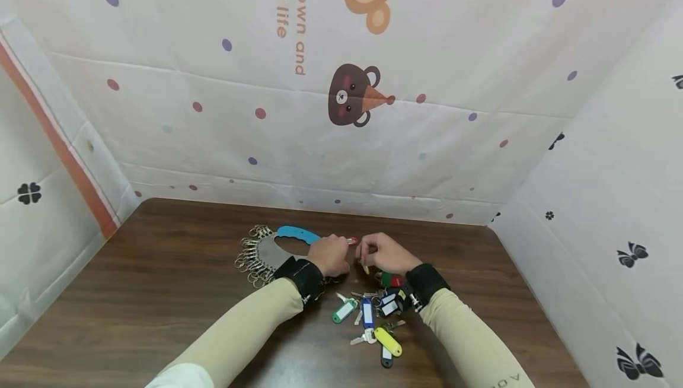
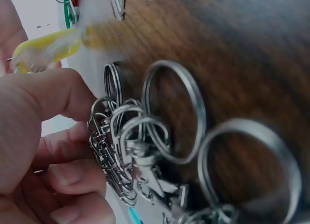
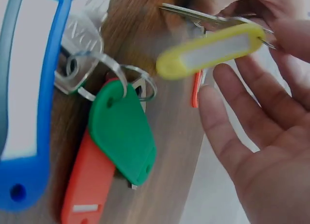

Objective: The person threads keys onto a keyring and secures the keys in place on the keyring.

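My right hand [image 1: 386, 253] pinches the ring of a yellow key tag [image 3: 210, 52], its silver key [image 3: 189, 12] sticking out beside it; the other fingers are spread. Close by on the left, my left hand [image 1: 328, 254] grips a cluster of metal snap hooks [image 2: 140, 151] with curled fingers. These hooks and several split rings [image 2: 177, 112] hang from a curved metal plate [image 1: 272, 251] with a blue handle [image 1: 297, 233]. In the left wrist view, the yellow tag overlaps the left thumb's upper edge and its key is blurred.
Several tagged keys lie on the brown table [image 1: 133, 293] in front of the hands: a green tag [image 1: 344, 311], blue tag [image 1: 367, 313], yellow tag [image 1: 388, 342] and black tag [image 1: 386, 357]. Another green tag [image 3: 121, 132] overlaps a red one [image 3: 85, 180] below the right hand. Patterned cloth stands behind.
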`<state>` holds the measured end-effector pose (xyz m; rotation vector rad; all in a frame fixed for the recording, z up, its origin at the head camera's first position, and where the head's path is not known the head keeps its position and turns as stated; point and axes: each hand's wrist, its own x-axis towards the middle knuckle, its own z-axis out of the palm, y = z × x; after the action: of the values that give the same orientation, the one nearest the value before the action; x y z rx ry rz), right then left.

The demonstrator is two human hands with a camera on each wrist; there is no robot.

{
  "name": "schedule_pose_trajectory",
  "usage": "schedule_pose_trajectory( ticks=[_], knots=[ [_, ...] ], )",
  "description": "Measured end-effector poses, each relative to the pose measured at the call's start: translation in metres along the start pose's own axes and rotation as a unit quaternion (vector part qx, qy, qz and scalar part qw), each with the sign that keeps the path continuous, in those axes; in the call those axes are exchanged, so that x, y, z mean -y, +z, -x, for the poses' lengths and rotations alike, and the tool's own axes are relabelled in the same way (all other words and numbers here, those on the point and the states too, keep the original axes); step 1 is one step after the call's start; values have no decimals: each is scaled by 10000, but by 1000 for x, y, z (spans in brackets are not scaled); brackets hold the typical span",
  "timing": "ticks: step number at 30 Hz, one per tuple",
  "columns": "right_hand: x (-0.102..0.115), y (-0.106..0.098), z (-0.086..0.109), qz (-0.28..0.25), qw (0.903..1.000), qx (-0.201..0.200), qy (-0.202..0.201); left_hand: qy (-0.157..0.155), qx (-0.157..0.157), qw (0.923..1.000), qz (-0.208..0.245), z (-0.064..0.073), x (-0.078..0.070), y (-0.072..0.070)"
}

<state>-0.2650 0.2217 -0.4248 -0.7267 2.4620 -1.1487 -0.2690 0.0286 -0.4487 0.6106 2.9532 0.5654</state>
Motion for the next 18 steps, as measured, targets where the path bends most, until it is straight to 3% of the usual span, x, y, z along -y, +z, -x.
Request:
schedule_pose_trajectory(
  ticks=[4,9,13,18],
  knots=[
    [-2,1,1,-466,9985,-274,7,-81,80,9945,1043,2,12,-3],
    [1,0,2,-1070,9936,-360,-46,111,-116,9651,2615,10,36,-15],
    [2,1,0,-1059,9930,-522,31,166,-229,9472,3194,17,52,-22],
    [3,10,-10,-643,9952,-728,94,-41,-117,9320,3622,20,62,-22]
  ],
)
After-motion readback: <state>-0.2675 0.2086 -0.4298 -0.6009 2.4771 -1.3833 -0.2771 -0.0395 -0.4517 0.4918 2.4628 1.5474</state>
